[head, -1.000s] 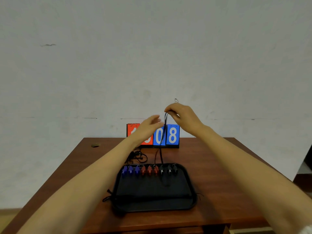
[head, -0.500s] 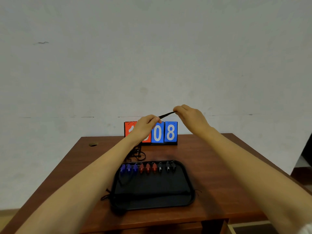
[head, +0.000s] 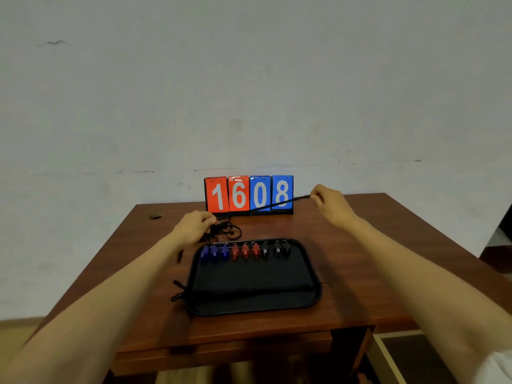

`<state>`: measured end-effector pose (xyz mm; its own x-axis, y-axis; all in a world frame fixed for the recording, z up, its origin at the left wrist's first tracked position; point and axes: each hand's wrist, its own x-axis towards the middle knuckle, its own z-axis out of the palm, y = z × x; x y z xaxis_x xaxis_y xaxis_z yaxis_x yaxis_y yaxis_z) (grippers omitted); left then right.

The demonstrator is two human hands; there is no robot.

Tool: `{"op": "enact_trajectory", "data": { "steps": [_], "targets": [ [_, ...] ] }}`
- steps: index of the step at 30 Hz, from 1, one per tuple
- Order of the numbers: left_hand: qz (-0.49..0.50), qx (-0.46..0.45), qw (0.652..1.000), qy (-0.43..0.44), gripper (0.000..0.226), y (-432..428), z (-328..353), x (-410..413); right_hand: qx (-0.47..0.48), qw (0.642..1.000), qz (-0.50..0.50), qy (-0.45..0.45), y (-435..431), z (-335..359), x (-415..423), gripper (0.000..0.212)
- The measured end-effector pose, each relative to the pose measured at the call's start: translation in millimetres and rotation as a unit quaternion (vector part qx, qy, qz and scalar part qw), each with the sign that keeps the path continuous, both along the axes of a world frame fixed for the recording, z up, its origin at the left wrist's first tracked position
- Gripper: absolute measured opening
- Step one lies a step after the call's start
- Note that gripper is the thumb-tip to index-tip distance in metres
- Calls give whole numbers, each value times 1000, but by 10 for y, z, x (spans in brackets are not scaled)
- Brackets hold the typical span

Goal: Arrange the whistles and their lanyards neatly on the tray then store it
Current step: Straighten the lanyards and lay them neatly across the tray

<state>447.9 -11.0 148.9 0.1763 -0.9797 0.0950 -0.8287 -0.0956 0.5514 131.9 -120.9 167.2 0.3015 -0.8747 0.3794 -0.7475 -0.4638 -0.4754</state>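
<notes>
A black tray (head: 314,299) lies on the wooden table (head: 374,259). Along its far edge stands a row of whistles: blue ones (head: 214,252) at the left, red ones (head: 245,250) in the middle, black ones (head: 278,248) at the right. A black lanyard (head: 273,205) is stretched taut between my hands. My right hand (head: 331,202) pinches its right end in front of the scoreboard. My left hand (head: 194,225) pinches its other end beside a tangled pile of black lanyards (head: 228,231) behind the tray. More lanyards (head: 249,291) lie across the tray's near part.
A flip scoreboard (head: 248,194) reading 1608 stands at the table's back edge against the wall. A small dark piece (head: 179,255) lies on the table left of the tray. A round hole (head: 155,216) is at the table's back left. A drawer (head: 399,356) stands open below right.
My hands have come down from in front of the wall and moved apart, pulling the lanyard out straight. My left hand has dropped to the lanyard pile; my right hand has swung right.
</notes>
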Motion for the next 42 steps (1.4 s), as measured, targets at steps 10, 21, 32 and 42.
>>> {"op": "enact_trajectory", "data": {
  "steps": [10, 21, 32, 42],
  "targets": [
    [87, 79, 993, 24, 13, 235, -846, 213, 169, 983, -41, 55, 190, -959, -204, 13],
    [143, 78, 986, -44, 10, 370, -1267, 171, 224, 966, -78, 100, 356, -1405, -304, 22],
    [151, 71, 968, -185, 16, 387, -1382, 260, 218, 969, -44, 108, 370, -1523, -197, 19],
    [121, 80, 971, -192, 19, 419, -1455, 248, 169, 963, -38, 207, 383, -1535, -176, 19]
  ]
}}
